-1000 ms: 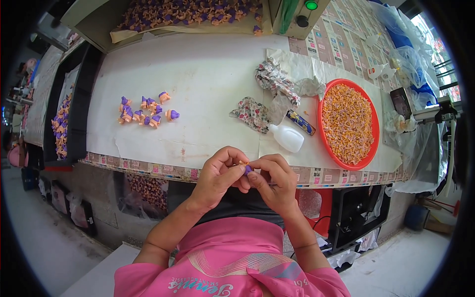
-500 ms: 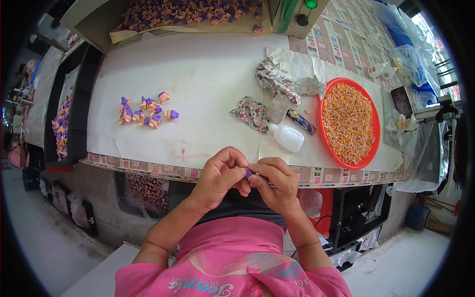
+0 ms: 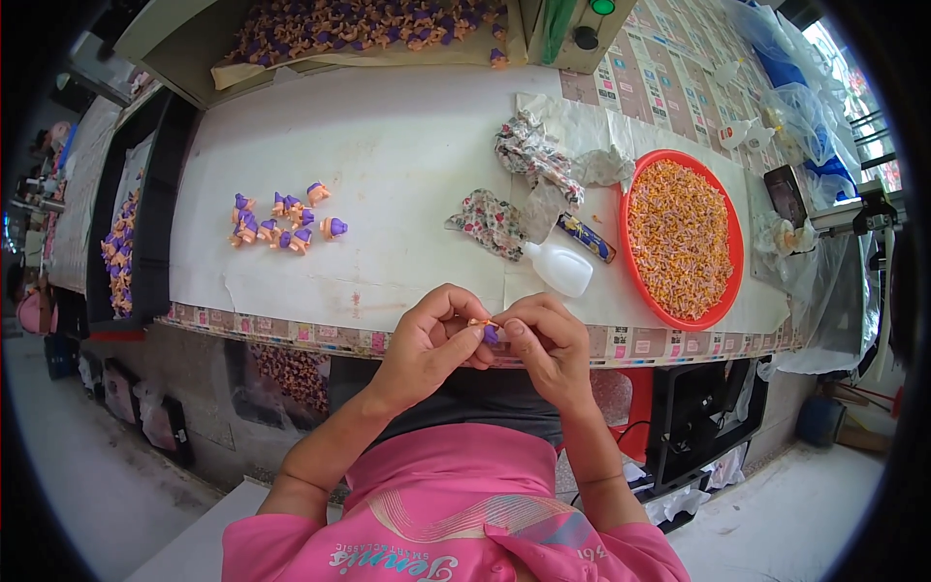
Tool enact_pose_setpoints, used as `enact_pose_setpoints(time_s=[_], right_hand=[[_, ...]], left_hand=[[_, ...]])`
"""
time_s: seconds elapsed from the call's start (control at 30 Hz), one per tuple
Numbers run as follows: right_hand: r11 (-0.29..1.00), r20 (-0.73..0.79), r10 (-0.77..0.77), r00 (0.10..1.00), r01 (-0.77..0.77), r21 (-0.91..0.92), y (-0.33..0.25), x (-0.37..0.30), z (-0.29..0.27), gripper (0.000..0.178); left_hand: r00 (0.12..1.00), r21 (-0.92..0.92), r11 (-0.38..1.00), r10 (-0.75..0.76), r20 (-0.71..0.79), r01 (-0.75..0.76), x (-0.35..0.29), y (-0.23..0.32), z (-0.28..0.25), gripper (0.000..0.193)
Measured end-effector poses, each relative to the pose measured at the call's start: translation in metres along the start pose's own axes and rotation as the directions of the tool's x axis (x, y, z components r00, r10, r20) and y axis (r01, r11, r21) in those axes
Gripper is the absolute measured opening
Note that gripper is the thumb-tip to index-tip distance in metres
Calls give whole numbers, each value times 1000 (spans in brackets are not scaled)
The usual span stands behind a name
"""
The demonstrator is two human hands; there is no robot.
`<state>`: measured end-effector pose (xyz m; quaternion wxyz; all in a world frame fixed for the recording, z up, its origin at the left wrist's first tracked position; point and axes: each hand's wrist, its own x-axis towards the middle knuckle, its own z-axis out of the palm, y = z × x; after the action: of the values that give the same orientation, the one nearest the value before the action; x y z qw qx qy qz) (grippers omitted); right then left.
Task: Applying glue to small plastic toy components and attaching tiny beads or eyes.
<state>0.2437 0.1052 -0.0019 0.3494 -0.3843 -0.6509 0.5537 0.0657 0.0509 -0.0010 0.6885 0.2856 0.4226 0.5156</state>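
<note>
At the front edge of the table, my left hand [image 3: 424, 341] is closed, its thumb and fingers pinching a small purple-and-peach toy figure [image 3: 491, 335]. The figure's purple part points down and a small orange bit shows on top. My right hand [image 3: 551, 351] meets it from the other side, thumb and forefinger pinched together at the figure; what lies between those fingertips is too small to make out. Several similar purple-and-peach toy figures [image 3: 271, 231] lie in a loose group on the white paper to the left.
On the right stand a red basin [image 3: 628, 260] of tiny yellow-and-pink pieces, a white bottle [image 3: 562, 270], a dark blue tube [image 3: 586, 238] and a floral cloth [image 3: 493, 225]. A black tray [image 3: 160, 209] of figures sits at left; a shelf box [image 3: 204, 73] with many more is behind.
My right thumb has shifted back slightly from the toy figure, and more of its purple and orange parts shows between my hands. The view has moved slightly.
</note>
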Motion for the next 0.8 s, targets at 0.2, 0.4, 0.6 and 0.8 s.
enact_pose_setpoints(time_s=[0.2,0.4,0.6,0.8], right_hand=[[997,-3,80,997,-80,17,0,1,2,7],[989,27,143,989,-144,31,-4,0,1,5],[989,77,148,986,-149,-2,-4,5,-4,8],[992,98,128,987,-126,-22,-4,8,1,7]], left_hand=[[1000,45,999,25,-14,-24,-1,-2,1,12],[999,126,991,34,3,-35,-3,1,-2,14],[999,132,990,-37,-12,39,-3,9,-2,16],[998,161,986,-42,-56,50,-4,14,-6,16]])
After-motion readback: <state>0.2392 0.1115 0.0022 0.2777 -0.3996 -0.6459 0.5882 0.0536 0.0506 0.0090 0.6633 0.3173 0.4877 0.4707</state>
